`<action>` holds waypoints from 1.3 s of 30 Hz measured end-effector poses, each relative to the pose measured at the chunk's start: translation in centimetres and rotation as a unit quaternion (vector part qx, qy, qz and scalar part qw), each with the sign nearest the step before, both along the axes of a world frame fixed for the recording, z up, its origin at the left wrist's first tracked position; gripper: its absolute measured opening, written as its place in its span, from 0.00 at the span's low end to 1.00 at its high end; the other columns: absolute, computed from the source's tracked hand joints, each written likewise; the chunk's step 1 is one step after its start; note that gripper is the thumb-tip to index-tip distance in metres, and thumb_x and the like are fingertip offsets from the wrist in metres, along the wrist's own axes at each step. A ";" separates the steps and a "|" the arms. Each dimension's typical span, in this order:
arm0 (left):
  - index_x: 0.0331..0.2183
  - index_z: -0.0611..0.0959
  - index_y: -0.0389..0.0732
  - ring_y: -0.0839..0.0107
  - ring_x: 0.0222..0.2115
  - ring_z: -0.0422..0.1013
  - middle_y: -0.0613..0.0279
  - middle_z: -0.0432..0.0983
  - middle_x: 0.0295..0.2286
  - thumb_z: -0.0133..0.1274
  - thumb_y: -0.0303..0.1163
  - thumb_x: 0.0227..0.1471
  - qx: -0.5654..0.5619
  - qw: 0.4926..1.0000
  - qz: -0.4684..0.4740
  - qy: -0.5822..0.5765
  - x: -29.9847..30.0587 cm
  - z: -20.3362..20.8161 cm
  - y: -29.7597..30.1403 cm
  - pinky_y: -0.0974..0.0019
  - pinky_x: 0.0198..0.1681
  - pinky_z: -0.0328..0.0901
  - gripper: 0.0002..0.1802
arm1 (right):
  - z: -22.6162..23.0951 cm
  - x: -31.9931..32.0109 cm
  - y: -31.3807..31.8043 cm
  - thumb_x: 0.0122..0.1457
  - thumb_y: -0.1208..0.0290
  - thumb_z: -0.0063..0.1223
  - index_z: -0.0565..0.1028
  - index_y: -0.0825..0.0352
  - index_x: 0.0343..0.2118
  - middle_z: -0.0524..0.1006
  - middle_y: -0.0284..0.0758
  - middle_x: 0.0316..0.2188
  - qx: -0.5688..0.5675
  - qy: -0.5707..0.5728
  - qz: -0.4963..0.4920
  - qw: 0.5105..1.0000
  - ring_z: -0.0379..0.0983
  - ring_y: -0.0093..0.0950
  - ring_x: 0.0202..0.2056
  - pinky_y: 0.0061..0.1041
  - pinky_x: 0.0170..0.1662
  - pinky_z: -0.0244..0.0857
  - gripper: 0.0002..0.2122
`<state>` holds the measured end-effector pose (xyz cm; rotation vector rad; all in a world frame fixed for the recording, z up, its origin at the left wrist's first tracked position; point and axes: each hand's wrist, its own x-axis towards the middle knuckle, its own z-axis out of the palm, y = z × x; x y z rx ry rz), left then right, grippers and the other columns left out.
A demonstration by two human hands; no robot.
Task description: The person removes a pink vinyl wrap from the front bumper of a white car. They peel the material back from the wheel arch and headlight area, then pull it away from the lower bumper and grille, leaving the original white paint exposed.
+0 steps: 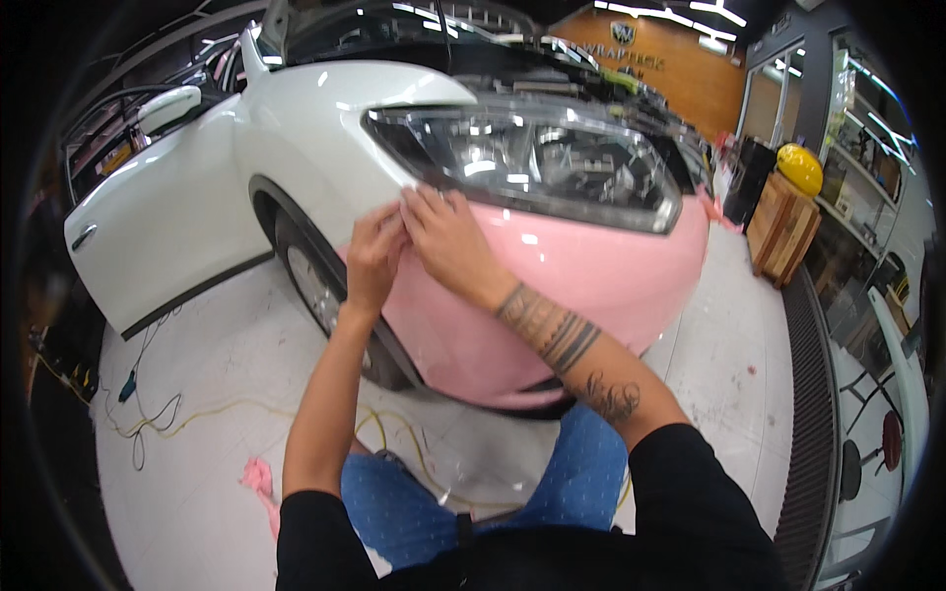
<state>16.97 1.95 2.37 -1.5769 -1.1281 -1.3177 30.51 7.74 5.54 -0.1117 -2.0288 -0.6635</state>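
Note:
A white car [296,128] stands in front of me with its bumper covered in pink vinyl film [591,276]. My left hand [374,254] pinches the top edge of the film just below the corner of the headlight [532,158], above the front wheel [310,286]. My right hand [443,236] lies flat against the film right beside it, fingertips at the same edge under the headlight. Both hands touch each other at the fingers.
The car's front door [158,236] hangs open at the left. Yellow and black cables [197,414] and a pink film scrap [258,478] lie on the white floor. A wooden block with a yellow object [798,167] stands at right, next to a dark floor grate [813,414].

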 end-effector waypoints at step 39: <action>0.33 0.78 0.33 0.59 0.43 0.69 0.56 0.74 0.40 0.53 0.19 0.39 0.091 0.996 0.008 -0.007 -1.2 -2.5 2.0 0.60 0.46 0.64 0.13 | -1.3 -1.3 0.7 0.45 0.79 0.43 0.69 0.73 0.26 0.72 0.43 0.35 -0.045 -0.013 0.099 0.994 0.68 0.37 0.42 0.33 0.46 0.61 0.05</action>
